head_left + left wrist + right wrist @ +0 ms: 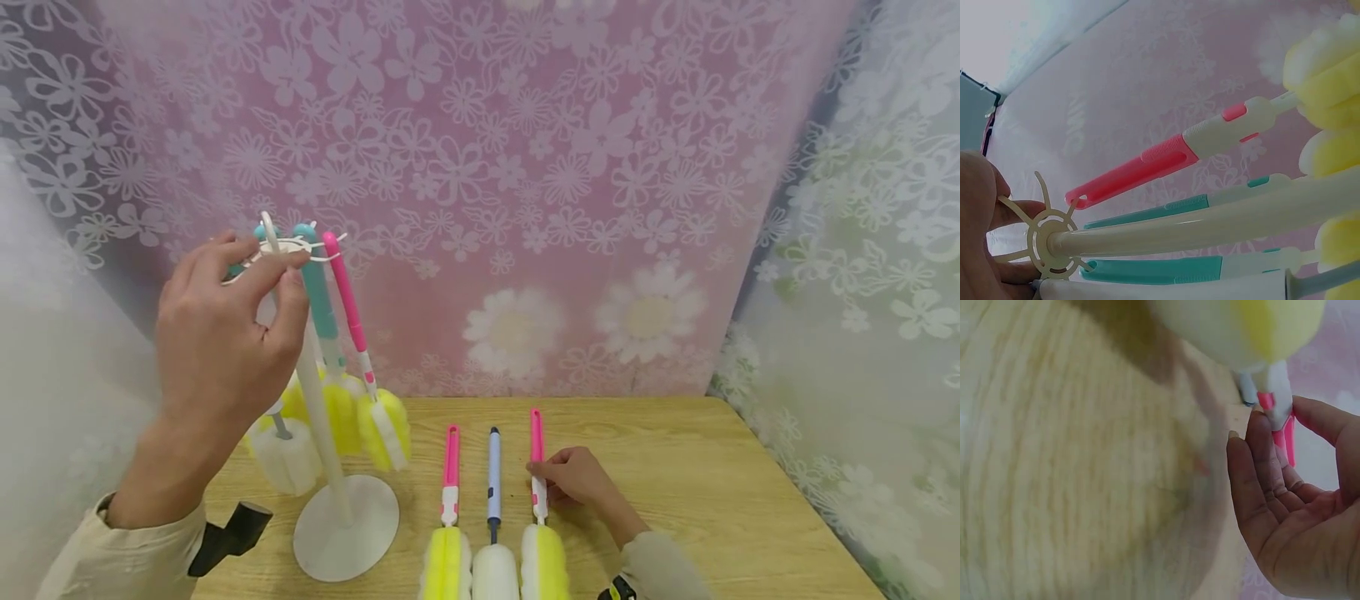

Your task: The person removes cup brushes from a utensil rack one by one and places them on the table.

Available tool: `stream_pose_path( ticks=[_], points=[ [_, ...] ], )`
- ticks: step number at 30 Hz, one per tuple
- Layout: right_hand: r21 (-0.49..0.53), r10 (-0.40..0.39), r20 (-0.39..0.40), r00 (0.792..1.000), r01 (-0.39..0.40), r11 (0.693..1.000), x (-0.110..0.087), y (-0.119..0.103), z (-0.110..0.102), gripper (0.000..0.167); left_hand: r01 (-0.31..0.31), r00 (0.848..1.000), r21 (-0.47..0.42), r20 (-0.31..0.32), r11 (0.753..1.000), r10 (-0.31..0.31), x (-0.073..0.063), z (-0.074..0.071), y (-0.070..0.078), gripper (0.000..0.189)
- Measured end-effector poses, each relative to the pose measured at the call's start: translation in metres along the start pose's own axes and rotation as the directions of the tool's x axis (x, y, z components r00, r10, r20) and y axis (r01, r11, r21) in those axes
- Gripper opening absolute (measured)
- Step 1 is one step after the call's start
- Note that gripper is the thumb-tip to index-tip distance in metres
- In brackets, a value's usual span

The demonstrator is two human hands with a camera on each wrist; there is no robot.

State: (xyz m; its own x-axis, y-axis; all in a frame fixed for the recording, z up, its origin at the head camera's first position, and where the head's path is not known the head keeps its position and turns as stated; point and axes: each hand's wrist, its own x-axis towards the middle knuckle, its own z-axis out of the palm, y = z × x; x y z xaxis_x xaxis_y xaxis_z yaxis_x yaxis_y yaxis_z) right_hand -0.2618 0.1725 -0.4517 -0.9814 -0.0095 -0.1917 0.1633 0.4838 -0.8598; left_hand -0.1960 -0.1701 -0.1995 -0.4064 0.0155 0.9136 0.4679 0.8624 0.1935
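hands (225, 333) (577, 477) in grasp: left at top of white rack (320, 425), right on rightmost pink-handled brush (540, 502)

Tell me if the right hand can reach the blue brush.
Likely yes, though the right hand pinches a pink brush: the blue brush lies just beside that one, its handle uncovered.

A hook stand (320, 417) rises from the left part of the tabletop (675, 483). Sponge brushes (348, 304) hang from the hooks (1017, 210) at its top. Right of its base (367, 546), three lying brushes (493, 500) form a row, handles toward the rear curtain (480, 183), sponge heads nearest the front.
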Motion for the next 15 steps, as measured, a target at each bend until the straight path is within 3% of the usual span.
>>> stream_pose_path(
  ticks=[15],
  points=[
    [-0.132,-0.064,0.046,0.997,0.07,0.989,0.0,0.001,0.012,0.028,0.004,1.0,0.013,-0.003,1.0,-0.004,0.0,0.001,0.001,0.037]
  ],
)
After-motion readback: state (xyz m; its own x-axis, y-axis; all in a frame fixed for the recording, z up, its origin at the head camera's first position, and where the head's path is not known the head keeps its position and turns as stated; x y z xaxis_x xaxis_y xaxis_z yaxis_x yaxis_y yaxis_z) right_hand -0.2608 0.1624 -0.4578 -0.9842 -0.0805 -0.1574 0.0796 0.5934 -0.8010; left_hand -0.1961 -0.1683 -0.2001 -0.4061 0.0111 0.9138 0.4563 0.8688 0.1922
